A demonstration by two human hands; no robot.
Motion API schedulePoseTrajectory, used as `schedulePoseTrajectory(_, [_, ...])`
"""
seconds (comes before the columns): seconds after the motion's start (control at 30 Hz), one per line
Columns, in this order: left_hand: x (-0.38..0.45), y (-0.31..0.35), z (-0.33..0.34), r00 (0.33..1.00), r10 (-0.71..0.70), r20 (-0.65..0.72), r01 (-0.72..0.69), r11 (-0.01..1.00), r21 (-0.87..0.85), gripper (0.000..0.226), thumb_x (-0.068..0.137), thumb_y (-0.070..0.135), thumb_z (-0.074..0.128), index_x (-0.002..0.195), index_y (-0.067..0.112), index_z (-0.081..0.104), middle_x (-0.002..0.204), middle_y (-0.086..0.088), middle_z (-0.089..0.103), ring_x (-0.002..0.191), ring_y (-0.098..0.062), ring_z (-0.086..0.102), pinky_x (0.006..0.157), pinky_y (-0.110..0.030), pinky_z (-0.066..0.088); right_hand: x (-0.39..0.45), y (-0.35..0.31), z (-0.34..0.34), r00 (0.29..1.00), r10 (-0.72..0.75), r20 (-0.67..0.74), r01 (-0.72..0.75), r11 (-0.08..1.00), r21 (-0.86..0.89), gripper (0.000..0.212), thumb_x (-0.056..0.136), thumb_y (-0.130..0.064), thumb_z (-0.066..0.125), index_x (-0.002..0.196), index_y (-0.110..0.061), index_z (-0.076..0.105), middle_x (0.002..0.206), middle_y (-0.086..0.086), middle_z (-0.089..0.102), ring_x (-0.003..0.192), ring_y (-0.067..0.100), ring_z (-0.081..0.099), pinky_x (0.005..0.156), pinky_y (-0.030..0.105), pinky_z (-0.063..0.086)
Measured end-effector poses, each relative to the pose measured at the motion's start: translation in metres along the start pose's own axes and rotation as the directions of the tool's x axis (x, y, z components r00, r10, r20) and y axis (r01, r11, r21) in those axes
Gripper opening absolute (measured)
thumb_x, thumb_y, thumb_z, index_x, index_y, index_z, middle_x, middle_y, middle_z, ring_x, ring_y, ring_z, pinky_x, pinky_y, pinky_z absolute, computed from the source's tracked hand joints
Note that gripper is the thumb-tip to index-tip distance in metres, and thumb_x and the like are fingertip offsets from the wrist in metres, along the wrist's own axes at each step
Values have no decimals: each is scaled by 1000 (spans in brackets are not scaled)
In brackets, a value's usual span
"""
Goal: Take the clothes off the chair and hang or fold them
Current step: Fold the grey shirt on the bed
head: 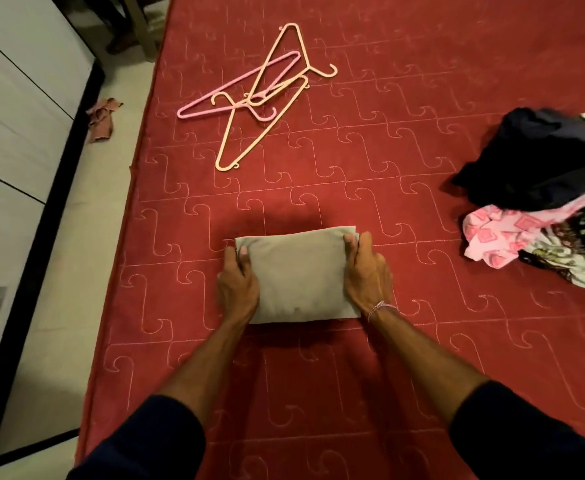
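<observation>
Garment (299, 275): grey-olive cloth, folded into a compact flat rectangle, smooth top, slight bulge near the near edge, lying on the red quilted mattress (388, 150). Left hand (238, 285) grips its left edge, thumb on top, fingers tucked under. Right hand (367, 275) grips the right edge the same way; thread bracelet at that wrist. Unfolded pile (543, 192) well apart on the right: dark item over pink patterned and floral ones. Hangers (259, 98), one pink and two cream, tangled farther up the mattress.
</observation>
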State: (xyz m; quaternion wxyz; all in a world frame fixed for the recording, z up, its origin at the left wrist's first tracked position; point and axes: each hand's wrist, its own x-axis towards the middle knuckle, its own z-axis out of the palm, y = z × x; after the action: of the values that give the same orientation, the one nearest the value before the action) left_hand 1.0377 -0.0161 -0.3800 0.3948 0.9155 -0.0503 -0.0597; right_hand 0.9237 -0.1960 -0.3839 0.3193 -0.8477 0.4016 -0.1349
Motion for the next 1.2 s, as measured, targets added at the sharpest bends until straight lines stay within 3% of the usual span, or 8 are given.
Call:
schedulePoseTrajectory(0.27, [28, -22, 37, 1000, -1, -24, 8, 947, 321, 43, 103, 54, 25, 108, 18, 49, 78, -15, 66, 75, -38, 65, 67, -42, 48, 24, 11, 36, 984, 173, -35, -175, 929, -325, 49, 105, -56, 17, 99, -17, 46, 66, 5, 56, 59, 27, 51, 58, 34, 35])
schedulePoseTrajectory(0.4, [26, -18, 41, 997, 22, -72, 11, 903, 429, 34, 104, 45, 40, 113, 13, 46, 99, -13, 64, 86, -35, 62, 67, -40, 43, 19, 9, 45, 974, 171, -149, -206, 943, -263, 32, 106, -46, 34, 113, -17, 46, 87, 6, 63, 77, 29, 60, 63, 38, 41])
schedulePoseTrajectory(0.5, [25, -19, 42, 930, 367, -4, -317, 807, 498, 37, 98, 29, 57, 127, 9, 46, 123, -16, 55, 109, -31, 52, 87, -44, 46, 14, 5, 49, 973, -50, -224, -20, 954, -299, 35, 99, -21, 50, 133, -15, 48, 127, 8, 57, 117, 28, 52, 92, 43, 43])
schedulePoseTrajectory(0.57, [18, -18, 49, 771, 609, 186, -627, 674, 390, 43, 98, 20, 58, 137, 7, 48, 137, -17, 53, 126, -31, 48, 103, -44, 42, 8, -5, 53, 960, -259, -110, 224, 941, -255, 46, 97, -13, 50, 143, -14, 46, 149, 9, 45, 140, 28, 38, 112, 46, 33])
schedulePoseTrajectory(0.67, [10, -16, 56, 657, 637, 404, -748, 620, 238, 49, 103, 20, 46, 150, 7, 39, 156, -14, 37, 148, -24, 28, 120, -44, 27, -2, -7, 66, 906, -383, 180, 414, 892, -183, 54, 103, -22, 41, 155, -13, 31, 166, 9, 20, 154, 26, 11, 123, 48, 18])
schedulePoseTrajectory(0.8, [15, -27, 58, 692, 519, 501, -711, 609, 351, 54, 106, 33, 25, 157, 17, 23, 165, -8, 17, 154, -18, 9, 124, -45, 15, 0, 9, 70, 902, -318, 292, 397, 876, -273, 61, 105, -40, 29, 160, -15, 17, 168, 10, 6, 155, 25, 1, 125, 46, 13])
schedulePoseTrajectory(0.93, [12, -31, 58, 837, 353, 417, -530, 712, 461, 69, 103, 50, 17, 159, 11, 9, 167, -7, 3, 154, -17, -4, 125, -41, 2, 2, 10, 62, 957, -183, 226, 260, 886, -384, 71, 102, -50, 28, 160, -13, 12, 168, 13, 2, 155, 29, -2, 124, 53, 7])
schedulePoseTrajectory(1.2, [12, -29, 60, 914, 240, 328, -379, 792, 478, 67, 105, 45, 13, 158, 4, 6, 166, -14, 1, 154, -25, -1, 125, -47, 3, 1, 7, 63, 973, -81, 218, 164, 904, -395, 77, 101, -55, 26, 160, -8, 8, 165, 24, -7, 152, 41, -10, 124, 54, 7])
